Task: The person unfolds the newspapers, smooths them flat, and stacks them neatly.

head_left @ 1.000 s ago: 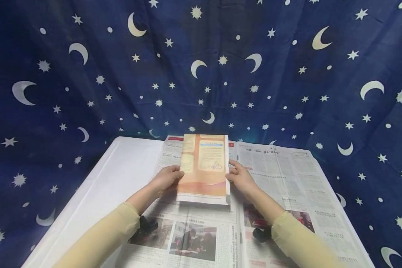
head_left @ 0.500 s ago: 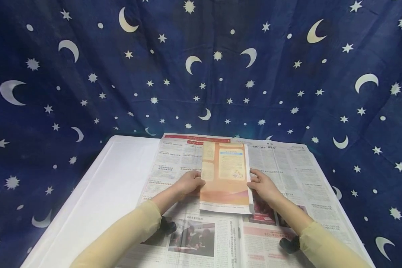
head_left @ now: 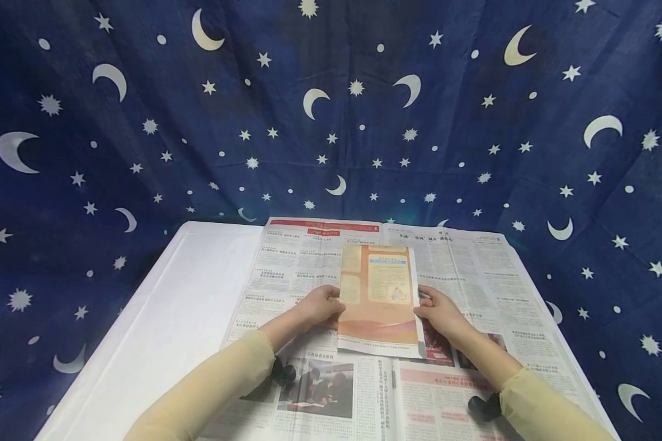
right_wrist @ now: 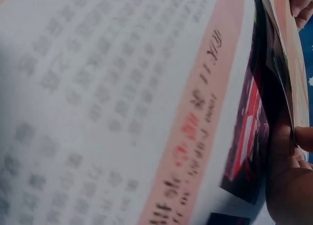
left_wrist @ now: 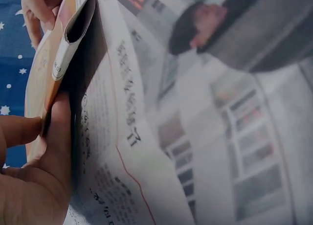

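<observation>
In the head view, a folded sheet of orange printed paper [head_left: 377,315] sits between the hands over the middle of the newspaper [head_left: 292,263]. My left hand [head_left: 319,307] pinches its left edge, thumb on top and fingers beneath. On the opposite edge, my right hand [head_left: 442,315] holds it the same way. The left wrist view shows the paper's near end [left_wrist: 63,56] as a hollow fold, lifted off the newspaper there. From the right wrist, several thin layers [right_wrist: 288,78] show along the edge by the right hand [right_wrist: 291,186]. Its underside is mostly hidden.
Opened newspaper pages cover the middle and right of a white table [head_left: 198,275]. A dark blue curtain [head_left: 331,110] with moons and stars hangs behind. Dark wrist-worn devices [head_left: 484,407] show below both forearms.
Both hands have carried the orange paper to the right and slightly nearer, lowering it toward the newspaper. Their hold on its two edges stays the same. The head view has shifted slightly.
</observation>
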Demonstrator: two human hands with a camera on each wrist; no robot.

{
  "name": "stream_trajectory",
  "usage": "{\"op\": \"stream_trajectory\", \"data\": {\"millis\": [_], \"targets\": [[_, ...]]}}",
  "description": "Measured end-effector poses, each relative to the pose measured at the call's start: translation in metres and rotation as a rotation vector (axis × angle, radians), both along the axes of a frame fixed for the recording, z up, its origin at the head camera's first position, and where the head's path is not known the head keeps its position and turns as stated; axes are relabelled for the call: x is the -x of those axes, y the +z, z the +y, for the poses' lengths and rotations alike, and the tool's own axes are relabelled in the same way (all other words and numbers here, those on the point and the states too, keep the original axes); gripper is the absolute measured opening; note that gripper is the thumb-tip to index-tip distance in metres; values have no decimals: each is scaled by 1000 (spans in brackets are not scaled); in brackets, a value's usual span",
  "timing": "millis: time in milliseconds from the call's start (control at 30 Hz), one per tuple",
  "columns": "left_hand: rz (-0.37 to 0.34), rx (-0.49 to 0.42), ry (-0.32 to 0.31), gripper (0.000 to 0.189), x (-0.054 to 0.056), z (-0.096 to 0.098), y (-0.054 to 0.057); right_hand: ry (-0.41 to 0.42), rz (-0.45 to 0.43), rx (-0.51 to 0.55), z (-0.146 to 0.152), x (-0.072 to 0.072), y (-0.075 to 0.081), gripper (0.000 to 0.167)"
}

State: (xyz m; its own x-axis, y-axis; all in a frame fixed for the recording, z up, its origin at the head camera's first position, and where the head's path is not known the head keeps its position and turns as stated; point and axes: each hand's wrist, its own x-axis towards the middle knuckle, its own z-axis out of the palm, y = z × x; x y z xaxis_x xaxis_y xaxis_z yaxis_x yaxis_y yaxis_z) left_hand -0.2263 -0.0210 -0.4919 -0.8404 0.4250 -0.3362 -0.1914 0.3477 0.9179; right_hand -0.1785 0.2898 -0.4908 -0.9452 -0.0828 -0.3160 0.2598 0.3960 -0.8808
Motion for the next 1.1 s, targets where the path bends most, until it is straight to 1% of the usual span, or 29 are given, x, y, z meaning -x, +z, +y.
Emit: {"op": "stream_trajectory", "data": {"millis": [100, 167, 233, 333, 400, 467, 600, 667, 767, 900, 1100], "targets": [[77, 91, -23, 62, -1, -1, 0, -2, 3, -22, 2, 0, -4, 74], [141, 177, -54, 67, -2, -2, 0, -15, 5, -40, 2, 2, -6, 74], [229, 282, -95, 69, -3, -3, 1, -36, 2, -35, 1, 2, -9, 72], [359, 454, -164, 70, -3, -3, 3, -59, 12, -60, -1, 3, -10, 70], [445, 549, -216, 72, -4, -3, 5, -66, 24, -75, -2, 3, -11, 68], [524, 612, -278, 75, -5, -3, 8, -69, 38, -125, -3, 3, -10, 67], [655, 648, -421, 80, -7, -6, 11, -72, 70, -210, -4, 1, -9, 66], [681, 647, -488, 80, -7, -9, 11, -81, 79, -217, -5, 1, -8, 66], [693, 654, -557, 80, -5, -13, 7, -94, 95, -215, -7, 1, -5, 65], [713, 694, -586, 79, -4, -15, 2, -112, 105, -176, -9, 2, 1, 64], [732, 734, -599, 78, -1, -13, -2, -97, 97, -4, -11, 3, 10, 64]]}}
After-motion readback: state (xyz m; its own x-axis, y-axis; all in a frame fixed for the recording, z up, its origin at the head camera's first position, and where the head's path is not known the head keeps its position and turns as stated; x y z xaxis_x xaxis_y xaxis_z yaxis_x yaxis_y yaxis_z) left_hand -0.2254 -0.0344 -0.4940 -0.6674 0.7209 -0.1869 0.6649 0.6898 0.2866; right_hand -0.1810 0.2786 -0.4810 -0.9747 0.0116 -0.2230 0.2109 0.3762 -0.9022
